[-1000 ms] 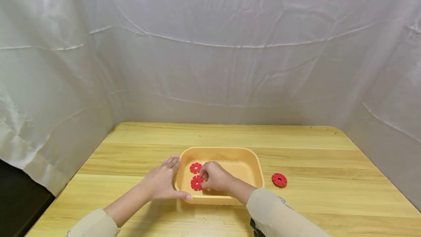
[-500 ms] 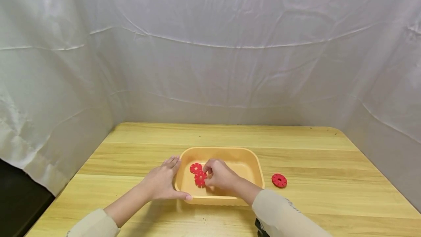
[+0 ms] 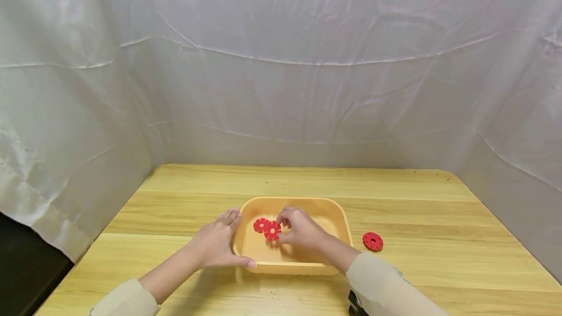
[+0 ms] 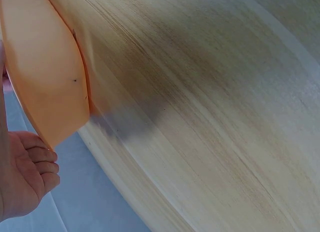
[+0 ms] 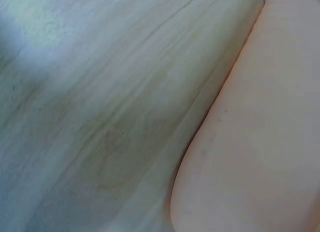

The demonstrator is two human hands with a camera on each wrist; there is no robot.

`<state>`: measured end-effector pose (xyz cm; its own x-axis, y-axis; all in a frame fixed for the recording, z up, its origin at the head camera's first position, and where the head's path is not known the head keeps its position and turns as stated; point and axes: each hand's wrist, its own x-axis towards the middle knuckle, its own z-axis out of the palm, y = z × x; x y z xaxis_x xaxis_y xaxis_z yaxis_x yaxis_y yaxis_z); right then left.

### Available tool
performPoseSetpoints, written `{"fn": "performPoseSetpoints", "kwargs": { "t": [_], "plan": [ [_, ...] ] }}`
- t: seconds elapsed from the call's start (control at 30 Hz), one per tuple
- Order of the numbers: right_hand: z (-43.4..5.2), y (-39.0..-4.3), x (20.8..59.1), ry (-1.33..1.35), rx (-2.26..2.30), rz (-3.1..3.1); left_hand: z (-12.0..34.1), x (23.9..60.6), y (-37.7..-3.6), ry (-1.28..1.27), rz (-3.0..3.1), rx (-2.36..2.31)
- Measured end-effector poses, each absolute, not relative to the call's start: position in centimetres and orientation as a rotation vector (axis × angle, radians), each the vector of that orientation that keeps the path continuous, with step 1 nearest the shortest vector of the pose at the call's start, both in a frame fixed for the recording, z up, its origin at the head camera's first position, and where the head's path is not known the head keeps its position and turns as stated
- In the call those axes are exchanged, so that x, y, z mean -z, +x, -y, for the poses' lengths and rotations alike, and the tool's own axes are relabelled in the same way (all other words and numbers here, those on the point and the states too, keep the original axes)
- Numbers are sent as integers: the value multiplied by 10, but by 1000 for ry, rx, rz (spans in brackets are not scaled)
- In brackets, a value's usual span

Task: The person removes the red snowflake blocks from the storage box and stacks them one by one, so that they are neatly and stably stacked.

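Observation:
In the head view, a yellow-orange plastic tray (image 3: 307,267) stands on the table. My left hand (image 3: 215,242) rests against its left end, fingers extended along the side and thumb at the front rim. Inside, my right hand (image 3: 300,228) pinches a red notched building disc (image 3: 272,232) with a hole in its middle. Another red notched disc (image 3: 260,225) lies just left of it and the two appear to overlap. The left wrist view shows the tray's outer wall (image 4: 50,72) beside the left hand's fingers (image 4: 42,164). No right hand appears in the right wrist view.
To the right of the tray, a red notched disc (image 3: 372,241), perhaps a stack, lies on the wooden table (image 3: 430,223). Pale grey cloth (image 3: 307,87) hangs behind the table and along both sides. The tray's outer wall (image 5: 255,142) fills the right wrist view's right side.
My right hand has moved the pinched disc back and to the right, from in front of the other disc to beside it. The left hand and tray stay put.

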<state>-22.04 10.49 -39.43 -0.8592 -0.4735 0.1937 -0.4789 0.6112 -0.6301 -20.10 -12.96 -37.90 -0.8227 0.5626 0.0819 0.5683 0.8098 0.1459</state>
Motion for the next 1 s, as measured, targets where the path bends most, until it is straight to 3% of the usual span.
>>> {"fn": "performPoseSetpoints", "kwargs": {
  "t": [1.0],
  "plan": [
    [-139,-214,390,972,-1022,2503,129,379,-200,-918,2959,259]
  ]
}}
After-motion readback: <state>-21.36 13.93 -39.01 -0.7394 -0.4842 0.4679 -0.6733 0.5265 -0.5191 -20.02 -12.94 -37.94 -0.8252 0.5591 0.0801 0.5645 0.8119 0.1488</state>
